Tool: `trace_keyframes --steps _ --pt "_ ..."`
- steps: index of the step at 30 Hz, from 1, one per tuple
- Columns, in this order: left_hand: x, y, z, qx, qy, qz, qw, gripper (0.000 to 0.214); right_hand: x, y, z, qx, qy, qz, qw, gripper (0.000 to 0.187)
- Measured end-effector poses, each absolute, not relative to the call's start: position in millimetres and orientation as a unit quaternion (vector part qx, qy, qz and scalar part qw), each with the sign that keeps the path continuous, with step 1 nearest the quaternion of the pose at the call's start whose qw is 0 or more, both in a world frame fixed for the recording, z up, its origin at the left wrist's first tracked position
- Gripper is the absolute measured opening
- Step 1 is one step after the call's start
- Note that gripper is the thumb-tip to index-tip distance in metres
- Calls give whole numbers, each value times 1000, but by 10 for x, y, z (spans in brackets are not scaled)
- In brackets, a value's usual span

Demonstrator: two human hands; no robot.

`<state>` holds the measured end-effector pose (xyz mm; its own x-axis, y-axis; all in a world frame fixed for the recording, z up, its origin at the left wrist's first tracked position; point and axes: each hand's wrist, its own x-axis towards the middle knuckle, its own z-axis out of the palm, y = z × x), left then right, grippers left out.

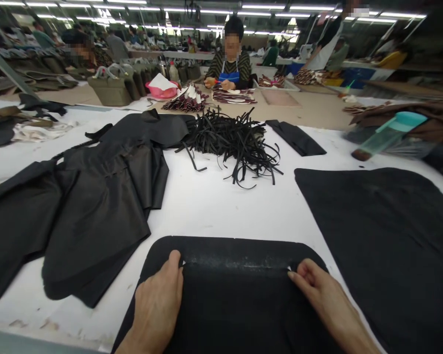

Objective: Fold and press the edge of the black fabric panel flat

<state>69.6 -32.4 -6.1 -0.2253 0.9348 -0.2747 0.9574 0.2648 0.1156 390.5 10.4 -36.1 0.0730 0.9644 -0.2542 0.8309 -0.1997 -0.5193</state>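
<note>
A black fabric-like panel (236,305) with rounded upper corners lies in front of me on the white tabletop. Across its upper part runs a narrow seam or slit, with whitish, dusty marks along it and a small white spot at either end. At the left end, my left hand (158,300) is closed on the panel, its fingertips partly hidden. My right hand (321,290) pinches the panel at the other end between thumb and curled fingers.
Black panels (99,206) lie overlapped at left; another large one (387,236) is at right. Beyond sit a heap of black strips (232,140), a folded black piece (297,137) and a teal-lidded bottle (391,132). A co-worker (231,59) sits across the table.
</note>
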Motion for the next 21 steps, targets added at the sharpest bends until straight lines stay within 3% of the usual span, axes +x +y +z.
trace_keyframes --steps 10,14,18,21 --pt "859 -401 -123 779 618 58 -90 42 3831 82 -269 -730 -624 261 103 18" --pt "1283 -348 -183 890 450 71 -31 56 3804 84 -224 -734 -618 262 103 22" --pt "1661 -257 -260 896 442 1 43 57 3772 82 -172 -744 -619 238 82 26" --pt "1756 -233 -275 890 453 -24 39 57 3745 74 -145 -748 -624 218 58 26"
